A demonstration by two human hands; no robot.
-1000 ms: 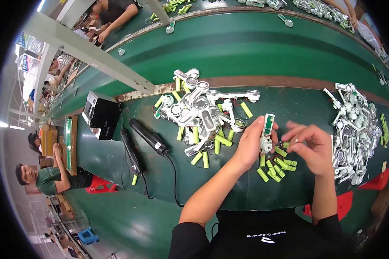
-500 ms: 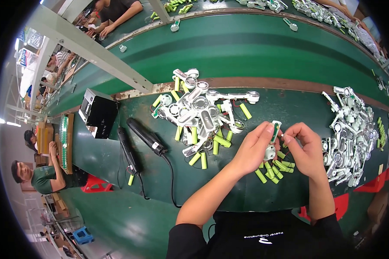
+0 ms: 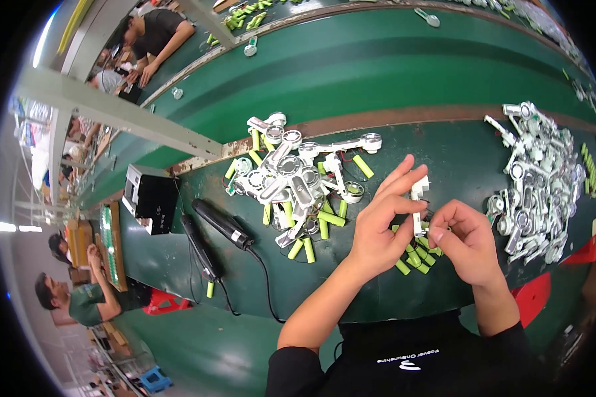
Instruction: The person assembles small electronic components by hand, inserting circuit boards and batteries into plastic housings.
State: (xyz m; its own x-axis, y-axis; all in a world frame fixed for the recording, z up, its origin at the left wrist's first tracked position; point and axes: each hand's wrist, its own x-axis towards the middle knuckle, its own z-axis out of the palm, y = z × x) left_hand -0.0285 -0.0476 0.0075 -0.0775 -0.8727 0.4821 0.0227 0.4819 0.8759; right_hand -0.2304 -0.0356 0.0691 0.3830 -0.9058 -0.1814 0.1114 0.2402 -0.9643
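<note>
My left hand (image 3: 385,228) pinches a small white plastic part (image 3: 416,210) between thumb and forefinger, its other fingers stretched out above. The part stands nearly upright, seen edge-on. Beside it, my right hand (image 3: 467,239) is closed, thumb against the curled forefinger; what lies between the fingertips is too small to make out. Thin dark wires show between the hands. Under them on the bench lie several yellow-green battery cells (image 3: 417,257), partly hidden by the fingers.
Left of my hands is a heap of white round-headed housings (image 3: 291,169) mixed with battery cells. A larger heap of similar parts (image 3: 533,185) lies right. Two black corded tools (image 3: 224,221) and a black box (image 3: 153,200) sit left. A green conveyor belt (image 3: 351,83) runs behind; other people work beyond.
The white part has turned from showing its green circuit board to edge-on. My left fingers have spread upward, and my right hand has moved slightly lower. The whole view has tilted.
</note>
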